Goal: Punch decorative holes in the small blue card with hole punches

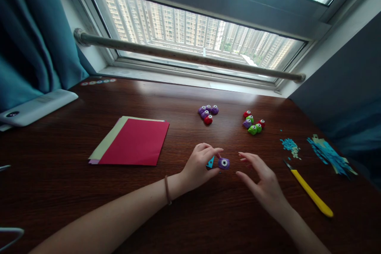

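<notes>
Near the middle of the table, my left hand (199, 166) curls around a small blue paper strip (210, 162) that has dark star-shaped holes. Its fingertips reach the left edge of a purple craft punch (224, 163), which has a star on its white round top. The paper's far end is hidden by my fingers. Just right of the punch, my right hand (262, 178) hovers with thumb and fingers apart, holding nothing.
Red and cream paper sheets (133, 143) lie at left. Behind my hands sit two clusters of craft punches (204, 113). At right are a yellow-handled craft knife (311, 192), blue paper bits (288, 145) and paper strips (330, 156). A white device (41, 107) rests by the curtain.
</notes>
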The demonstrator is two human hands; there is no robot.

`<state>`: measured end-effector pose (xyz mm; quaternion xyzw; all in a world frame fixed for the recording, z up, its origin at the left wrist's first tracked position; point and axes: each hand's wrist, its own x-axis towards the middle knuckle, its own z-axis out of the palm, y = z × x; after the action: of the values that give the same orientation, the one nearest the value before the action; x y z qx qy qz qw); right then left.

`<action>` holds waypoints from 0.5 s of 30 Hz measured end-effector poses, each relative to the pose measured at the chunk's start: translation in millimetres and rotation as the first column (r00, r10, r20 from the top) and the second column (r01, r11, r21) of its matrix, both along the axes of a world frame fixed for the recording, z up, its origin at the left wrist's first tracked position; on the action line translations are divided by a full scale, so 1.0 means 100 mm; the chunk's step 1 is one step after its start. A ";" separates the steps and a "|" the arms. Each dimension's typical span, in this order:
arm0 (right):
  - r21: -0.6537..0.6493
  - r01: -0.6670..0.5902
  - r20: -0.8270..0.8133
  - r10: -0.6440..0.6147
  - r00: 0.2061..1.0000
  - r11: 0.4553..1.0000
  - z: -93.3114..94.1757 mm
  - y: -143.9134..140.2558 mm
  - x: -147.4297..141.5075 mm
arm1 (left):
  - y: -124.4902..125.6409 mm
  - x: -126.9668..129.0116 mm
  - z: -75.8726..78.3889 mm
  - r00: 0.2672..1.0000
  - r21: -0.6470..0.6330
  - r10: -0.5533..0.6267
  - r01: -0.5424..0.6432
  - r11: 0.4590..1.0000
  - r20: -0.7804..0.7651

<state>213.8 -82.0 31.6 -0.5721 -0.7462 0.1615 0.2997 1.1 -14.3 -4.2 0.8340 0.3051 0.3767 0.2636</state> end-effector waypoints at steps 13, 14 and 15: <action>0.021 0.243 -0.042 -0.242 0.969 0.970 -0.36 1.01 0.21 | 0.05 0.01 -0.06 0.989 -0.034 0.147 -0.147 0.989 0.006; 0.021 0.270 -0.033 -0.269 0.963 0.963 -0.39 1.07 0.27 | 0.05 0.01 -0.06 0.989 -0.037 0.147 -0.147 0.989 0.012; 0.023 0.289 -0.030 -0.288 0.957 0.957 -0.42 1.12 0.31 | 0.05 0.01 -0.06 0.989 -0.041 0.147 -0.146 0.988 0.022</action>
<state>244.8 29.9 -10.2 -0.6685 -0.6530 0.1136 0.3375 2.3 -9.1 -10.2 0.7992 0.3697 0.3993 0.2551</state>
